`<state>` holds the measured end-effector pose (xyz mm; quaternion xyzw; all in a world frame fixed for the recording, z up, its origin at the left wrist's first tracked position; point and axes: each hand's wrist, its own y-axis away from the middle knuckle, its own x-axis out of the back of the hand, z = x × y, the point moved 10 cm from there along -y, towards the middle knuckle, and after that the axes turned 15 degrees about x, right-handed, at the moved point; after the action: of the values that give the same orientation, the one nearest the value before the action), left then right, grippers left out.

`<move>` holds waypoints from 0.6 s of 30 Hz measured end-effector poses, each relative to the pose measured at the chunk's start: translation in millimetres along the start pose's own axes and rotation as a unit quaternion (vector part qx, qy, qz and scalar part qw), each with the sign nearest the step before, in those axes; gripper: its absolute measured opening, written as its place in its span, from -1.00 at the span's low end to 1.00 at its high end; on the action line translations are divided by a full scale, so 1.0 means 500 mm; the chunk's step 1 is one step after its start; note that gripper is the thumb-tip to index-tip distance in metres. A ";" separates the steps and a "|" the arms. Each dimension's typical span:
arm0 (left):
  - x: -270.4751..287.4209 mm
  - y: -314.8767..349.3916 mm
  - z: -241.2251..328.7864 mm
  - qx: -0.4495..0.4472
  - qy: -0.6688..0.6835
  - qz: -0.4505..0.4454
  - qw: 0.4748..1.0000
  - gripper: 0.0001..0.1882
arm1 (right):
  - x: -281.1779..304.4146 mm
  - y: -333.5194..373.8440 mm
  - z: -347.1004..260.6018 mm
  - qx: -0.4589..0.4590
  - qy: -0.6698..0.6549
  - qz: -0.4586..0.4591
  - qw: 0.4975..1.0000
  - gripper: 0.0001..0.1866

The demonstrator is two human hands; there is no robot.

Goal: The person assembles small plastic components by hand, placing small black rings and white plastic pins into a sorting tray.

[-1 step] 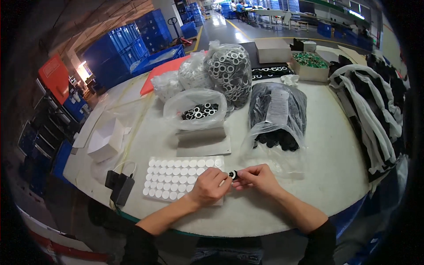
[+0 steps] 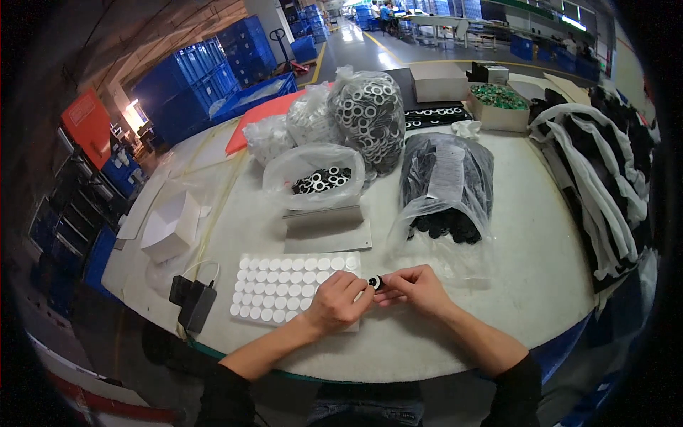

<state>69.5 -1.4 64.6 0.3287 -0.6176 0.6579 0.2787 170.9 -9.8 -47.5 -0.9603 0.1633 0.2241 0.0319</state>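
Nearest, at the table's [image 2: 541,285] front, the right hand [image 2: 420,288] pinches a small black-and-white ring part [image 2: 375,282] between thumb and fingers; the left hand [image 2: 337,297] is curled against its other side, though whether it grips cannot be told. The part sits between both hands, just right of the rows of white round pieces [image 2: 282,277], which stand neatly set out. Judging by this, one part is in hand and unfinished, while many remain: loose black-and-white rings [image 2: 324,181] lie in an open bag past the metal bracket [image 2: 327,231], and black discs [image 2: 455,226] spill toward another bag's mouth. That bag carries a pale paper label [image 2: 446,173], its print too small to read. Farther off, a tall bag of rings [image 2: 368,117] stands full, and an orange-red board [image 2: 87,124] bears illegible marks
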 end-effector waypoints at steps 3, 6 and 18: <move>-0.002 0.003 0.011 -0.030 -0.014 0.004 0.999 -0.80 | -0.007 0.000 -0.016 0.028 0.019 -0.022 0.999 -0.76; 0.009 0.004 0.022 -0.032 0.005 0.017 0.999 -0.77 | -0.011 0.001 -0.022 0.049 0.039 -0.040 0.997 -0.76; -0.116 0.087 -0.124 0.480 0.536 -0.138 0.681 -0.83 | -0.013 0.011 -0.047 0.117 0.111 -0.030 0.986 -0.80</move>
<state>66.8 59.2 -9.1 0.0902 0.0904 0.8820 0.4537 173.6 -16.1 -23.3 -0.9731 0.1624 0.0948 0.1329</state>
